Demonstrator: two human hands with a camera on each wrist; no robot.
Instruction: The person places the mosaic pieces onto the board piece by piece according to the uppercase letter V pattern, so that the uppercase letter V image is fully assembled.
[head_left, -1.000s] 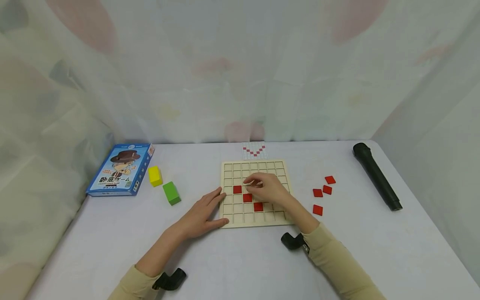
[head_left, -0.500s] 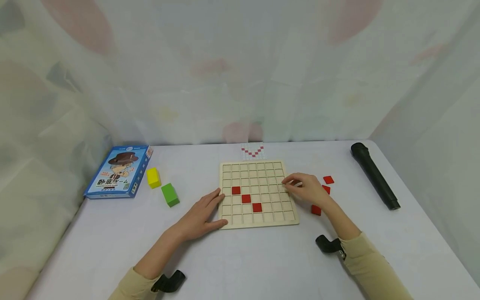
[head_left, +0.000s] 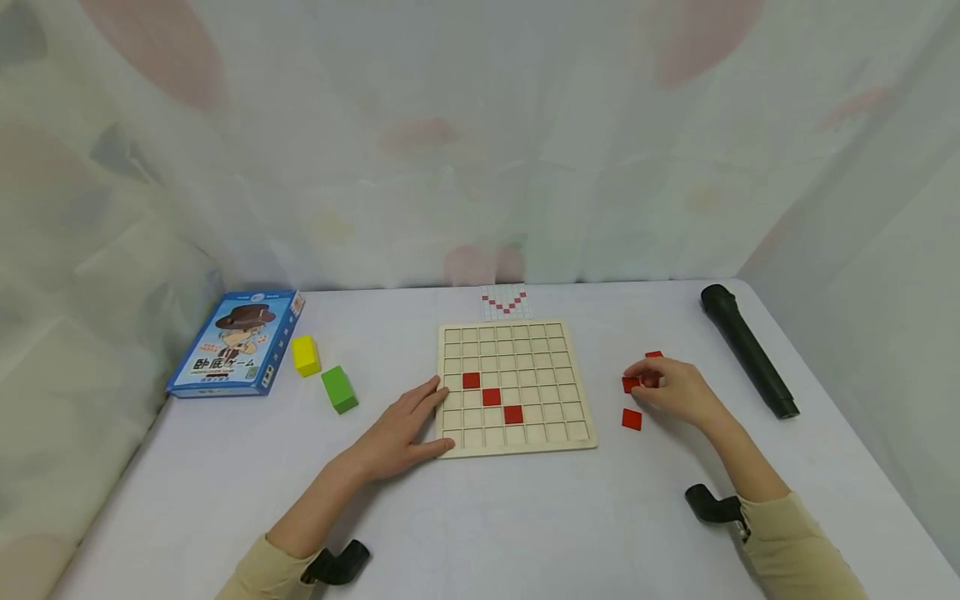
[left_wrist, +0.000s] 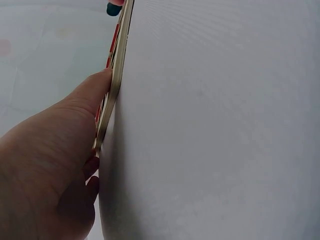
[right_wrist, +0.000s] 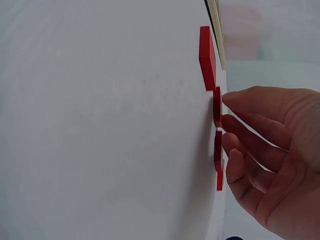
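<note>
A flat red square tile [head_left: 628,386] lies by the right hand [head_left: 677,392], its fingers loosely bent, not gripping; the straight-fingered left hand [head_left: 399,427] sits farther off, touching the pale wooden grid board [head_left: 536,375].

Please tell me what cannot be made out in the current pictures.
Head view: part of the far loose red tile, covered by the right hand.
Head view: fine print on the blue box, too small.
Left wrist view: the board's squares, seen nearly edge-on.
Right wrist view: a dark object, cut off by the bottom edge.
</note>
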